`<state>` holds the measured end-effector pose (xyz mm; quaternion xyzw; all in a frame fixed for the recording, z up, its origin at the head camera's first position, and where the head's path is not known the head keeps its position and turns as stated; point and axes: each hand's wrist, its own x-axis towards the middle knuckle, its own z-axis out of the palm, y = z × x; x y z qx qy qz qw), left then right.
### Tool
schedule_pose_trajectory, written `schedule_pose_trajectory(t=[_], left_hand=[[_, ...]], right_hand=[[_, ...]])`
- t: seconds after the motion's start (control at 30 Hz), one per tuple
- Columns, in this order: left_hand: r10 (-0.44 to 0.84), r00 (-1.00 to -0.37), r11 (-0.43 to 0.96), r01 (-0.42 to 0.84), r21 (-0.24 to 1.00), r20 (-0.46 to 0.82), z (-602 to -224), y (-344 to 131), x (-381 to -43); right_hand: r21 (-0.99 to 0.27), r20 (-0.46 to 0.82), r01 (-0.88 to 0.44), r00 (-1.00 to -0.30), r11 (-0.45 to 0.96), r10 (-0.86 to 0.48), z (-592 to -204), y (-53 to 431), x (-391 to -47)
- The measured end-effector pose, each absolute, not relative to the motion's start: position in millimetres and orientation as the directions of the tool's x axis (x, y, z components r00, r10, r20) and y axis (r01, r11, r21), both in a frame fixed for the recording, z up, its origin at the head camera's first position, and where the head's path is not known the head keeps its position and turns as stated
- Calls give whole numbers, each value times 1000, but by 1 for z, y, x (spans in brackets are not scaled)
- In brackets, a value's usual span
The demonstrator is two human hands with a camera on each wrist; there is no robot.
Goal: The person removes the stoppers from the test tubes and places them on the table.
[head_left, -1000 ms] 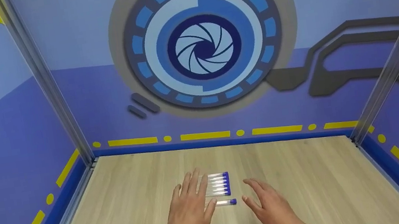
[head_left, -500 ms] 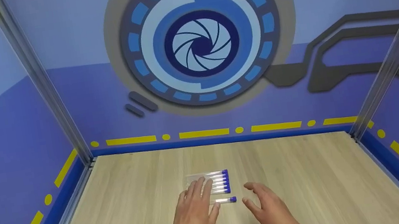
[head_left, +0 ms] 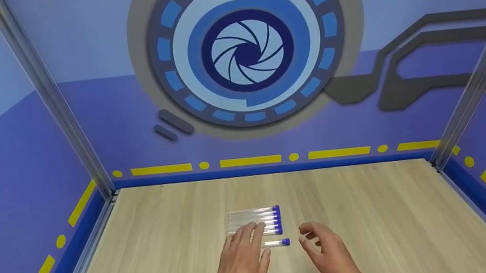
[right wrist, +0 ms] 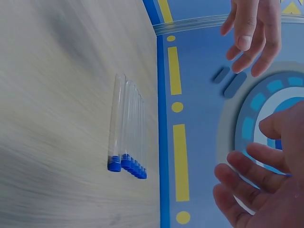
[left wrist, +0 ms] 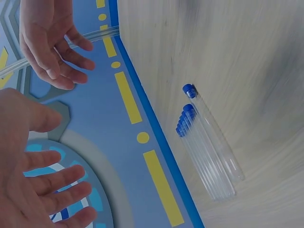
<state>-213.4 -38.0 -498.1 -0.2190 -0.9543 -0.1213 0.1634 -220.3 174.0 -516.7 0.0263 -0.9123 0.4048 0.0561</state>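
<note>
Several clear test tubes (head_left: 254, 214) with blue caps lie side by side in a row on the table, caps to the right. One separate tube (head_left: 274, 243) lies just nearer to me, parallel to the row. My left hand (head_left: 243, 264) hovers above the tubes, fingers extended, and hides their left ends in the head view; the left wrist view shows it well off the table. To the right of the caps, my right hand (head_left: 332, 253) is held in the air with loosely bent fingers and nothing in them. Both wrist views show the tubes (left wrist: 206, 152) untouched.
The wood-look table (head_left: 167, 244) is enclosed by printed blue walls (head_left: 116, 126) at the back and sides. Metal posts (head_left: 60, 106) stand at the rear corners.
My left hand has drawn back a little toward me and to the right, uncovering more of the tube row. The right hand's fingers have bent slightly more. The tubes lie as before.
</note>
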Motion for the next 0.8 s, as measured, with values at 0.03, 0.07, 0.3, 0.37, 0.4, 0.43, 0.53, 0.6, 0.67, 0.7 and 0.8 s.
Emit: schedule_pose_trajectory(t=[0.03,0.07,0.3,0.37,0.4,0.43,0.53,0.6,0.67,0.7,0.8], left_hand=[[381,-846,872,462,158,372,-499,-38,-214],[385,-841,871,467,153,380,-500,-37,-214],[399,-816,864,487,127,418,-509,-34,-219],[400,-812,863,490,122,426,-511,-34,-220],[400,-812,863,489,123,425,-513,-33,-221],[400,-814,864,488,124,421,-514,-33,-221],[399,-825,864,484,136,400,-517,-32,-223],[400,-834,865,481,145,381,-519,-31,-223],[402,-838,864,481,150,369,-520,-31,-224],[403,-839,865,480,148,366,-521,-31,-225],[410,-839,868,479,129,358,-523,-30,-226]], right_hand=[[-739,123,-92,-992,668,0,-517,174,-221],[-741,121,-89,-993,665,3,-518,174,-221],[-744,103,-61,-994,665,25,-524,171,-224],[-739,117,-67,-993,671,29,-527,171,-224],[-735,125,-74,-992,674,28,-528,171,-224],[-732,134,-80,-991,676,27,-529,170,-225],[-726,155,-102,-988,680,16,-533,171,-225],[-726,156,-108,-988,679,9,-535,171,-225],[-729,155,-111,-988,675,5,-537,170,-226],[-729,152,-110,-988,675,4,-538,170,-226],[-739,133,-92,-991,667,10,-541,169,-228]])
